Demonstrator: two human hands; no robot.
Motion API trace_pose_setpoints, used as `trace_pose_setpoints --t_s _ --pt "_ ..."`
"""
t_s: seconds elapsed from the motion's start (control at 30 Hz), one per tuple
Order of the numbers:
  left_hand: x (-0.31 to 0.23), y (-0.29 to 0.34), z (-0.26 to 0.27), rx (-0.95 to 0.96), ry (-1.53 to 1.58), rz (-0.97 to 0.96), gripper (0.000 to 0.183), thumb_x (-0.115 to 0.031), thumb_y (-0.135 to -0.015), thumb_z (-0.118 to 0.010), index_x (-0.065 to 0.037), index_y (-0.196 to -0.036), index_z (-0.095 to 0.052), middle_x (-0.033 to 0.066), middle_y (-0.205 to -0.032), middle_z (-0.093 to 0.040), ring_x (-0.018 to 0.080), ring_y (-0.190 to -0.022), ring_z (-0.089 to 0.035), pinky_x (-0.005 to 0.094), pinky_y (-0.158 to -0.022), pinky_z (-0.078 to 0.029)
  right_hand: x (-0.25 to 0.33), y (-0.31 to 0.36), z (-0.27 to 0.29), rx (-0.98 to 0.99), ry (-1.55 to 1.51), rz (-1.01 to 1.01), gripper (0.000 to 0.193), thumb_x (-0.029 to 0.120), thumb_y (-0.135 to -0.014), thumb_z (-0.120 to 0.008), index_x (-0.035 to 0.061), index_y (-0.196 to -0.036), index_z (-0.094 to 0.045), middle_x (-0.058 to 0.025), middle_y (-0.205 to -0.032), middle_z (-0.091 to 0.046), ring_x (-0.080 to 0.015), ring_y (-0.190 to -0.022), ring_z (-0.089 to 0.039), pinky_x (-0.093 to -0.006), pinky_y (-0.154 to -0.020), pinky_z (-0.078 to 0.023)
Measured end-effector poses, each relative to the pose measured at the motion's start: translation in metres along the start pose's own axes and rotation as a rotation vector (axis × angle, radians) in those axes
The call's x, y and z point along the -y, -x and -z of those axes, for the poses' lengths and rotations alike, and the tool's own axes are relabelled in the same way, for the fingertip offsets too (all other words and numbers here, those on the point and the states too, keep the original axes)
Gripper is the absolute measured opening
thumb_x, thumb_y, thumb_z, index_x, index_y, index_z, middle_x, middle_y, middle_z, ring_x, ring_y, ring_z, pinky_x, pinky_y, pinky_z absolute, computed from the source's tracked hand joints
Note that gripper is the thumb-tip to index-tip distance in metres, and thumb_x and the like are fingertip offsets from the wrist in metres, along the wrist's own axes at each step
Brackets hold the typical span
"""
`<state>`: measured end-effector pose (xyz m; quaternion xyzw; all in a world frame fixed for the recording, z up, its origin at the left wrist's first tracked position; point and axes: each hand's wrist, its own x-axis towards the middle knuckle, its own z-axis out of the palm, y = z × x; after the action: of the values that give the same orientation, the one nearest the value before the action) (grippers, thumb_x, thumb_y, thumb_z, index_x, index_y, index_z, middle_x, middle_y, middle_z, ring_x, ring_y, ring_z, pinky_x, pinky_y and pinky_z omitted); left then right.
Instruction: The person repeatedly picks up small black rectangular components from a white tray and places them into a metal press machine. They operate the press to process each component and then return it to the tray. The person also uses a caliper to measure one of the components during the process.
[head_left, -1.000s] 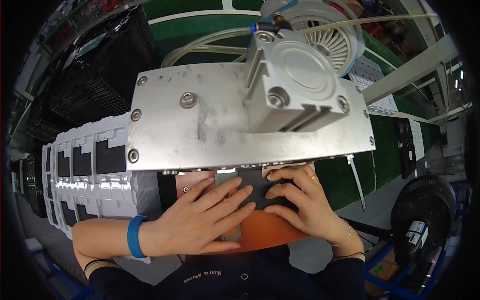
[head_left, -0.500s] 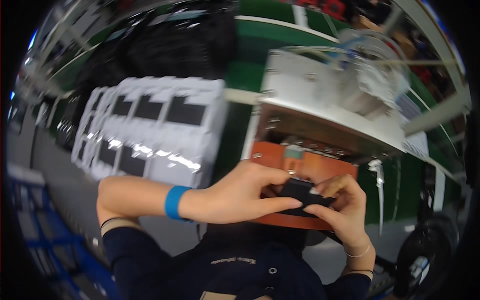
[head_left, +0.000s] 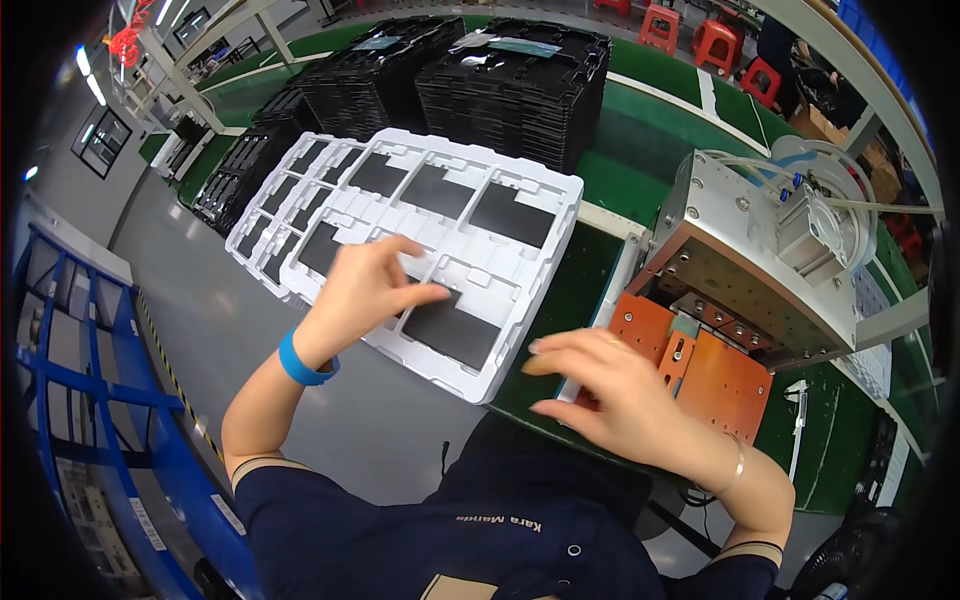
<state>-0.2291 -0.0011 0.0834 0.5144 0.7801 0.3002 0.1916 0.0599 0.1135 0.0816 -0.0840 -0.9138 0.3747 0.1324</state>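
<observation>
My left hand (head_left: pixel 368 288) hovers over the white plastic tray (head_left: pixel 540 275), thumb and forefinger spread apart. Its thumb tip overlaps the upper edge of a thin black plate (head_left: pixel 455 330) lying in the tray's near right pocket; I cannot tell whether they touch. More black plates (head_left: pixel 513 213) of the same notched shape fill other pockets, and the hand partly hides the middle of the near row. To the right, my right hand (head_left: pixel 610 390) is open and empty, between the tray and the orange fixture plate (head_left: pixel 720 385) of a metal press.
The press's silver housing (head_left: pixel 760 260) overhangs the orange plate. A caliper (head_left: pixel 797 425) rests on the green bench to its right. Stacks of black trays (head_left: pixel 515 90) stand behind the white one. A blue rack (head_left: pixel 100 400) is at the far left, and red stools (head_left: pixel 715 45) are beyond.
Both hands have left the orange plate, where they held a black piece. My left hand moved left over the tray, and a black plate now lies in its formerly bare near right pocket.
</observation>
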Motion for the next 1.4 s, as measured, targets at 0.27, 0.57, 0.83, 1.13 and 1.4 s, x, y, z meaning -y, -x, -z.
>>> trace_pose_setpoints --t_s 0.27,0.57,0.83,1.13,1.4 --pt "0.161 -0.024 0.070 -0.490 -0.478 0.015 0.034 -0.030 -0.086 -0.075 0.003 -0.080 -0.070 0.0116 -0.058 -0.058 0.0219 -0.055 -0.058 0.0382 -0.058 -0.047 -0.002 -0.030 -0.066 0.223 0.336 0.360 0.056 0.037 -0.094 -0.066 0.0123 -0.141 -0.048 -0.0123 -0.149 -0.045 -0.0300 -0.142 -0.039 -0.0498 -0.115 -0.034" --pt "0.141 -0.037 0.091 -0.157 -0.153 0.482 0.057 -0.049 -0.088 -0.070 0.007 -0.099 -0.073 0.0089 -0.082 -0.066 0.0166 -0.077 -0.060 0.0310 -0.069 -0.048 -0.016 -0.031 -0.070 0.178 0.370 0.303 0.072 0.043 -0.091 -0.068 0.0122 -0.150 -0.039 -0.0130 -0.154 -0.041 -0.0314 -0.144 -0.037 -0.0498 -0.116 -0.033" --pt "0.117 -0.061 0.114 -0.155 0.444 0.536 0.060 -0.045 -0.095 -0.066 0.005 -0.128 -0.060 0.0166 -0.110 -0.070 0.0223 -0.092 -0.071 0.0358 -0.077 -0.059 -0.017 -0.031 -0.070 0.042 0.293 0.468 0.049 0.026 -0.087 -0.072 0.0075 -0.129 -0.055 -0.0131 -0.140 -0.050 -0.0290 -0.132 -0.050 -0.0432 -0.103 -0.045" --pt "0.129 -0.083 0.133 0.031 0.740 0.289 0.039 -0.021 -0.099 -0.065 0.005 -0.127 -0.058 0.0104 -0.111 -0.070 0.0151 -0.093 -0.071 0.0284 -0.079 -0.061 -0.014 -0.029 -0.063 -0.179 0.293 0.654 0.021 0.009 -0.084 -0.065 0.0027 -0.104 -0.064 -0.0103 -0.120 -0.062 -0.0222 -0.113 -0.061 -0.0316 -0.084 -0.054" --pt "0.226 0.031 0.183 -0.281 1.140 0.297 0.037 -0.021 -0.103 -0.056 0.003 -0.131 -0.057 0.0202 -0.125 -0.067 0.0284 -0.108 -0.070 0.0418 -0.094 -0.059 -0.010 -0.028 -0.062 -0.143 0.322 0.585 0.015 0.014 -0.086 -0.066 0.0088 -0.100 -0.066 -0.0049 -0.117 -0.065 -0.0170 -0.106 -0.066 -0.0287 -0.079 -0.055"
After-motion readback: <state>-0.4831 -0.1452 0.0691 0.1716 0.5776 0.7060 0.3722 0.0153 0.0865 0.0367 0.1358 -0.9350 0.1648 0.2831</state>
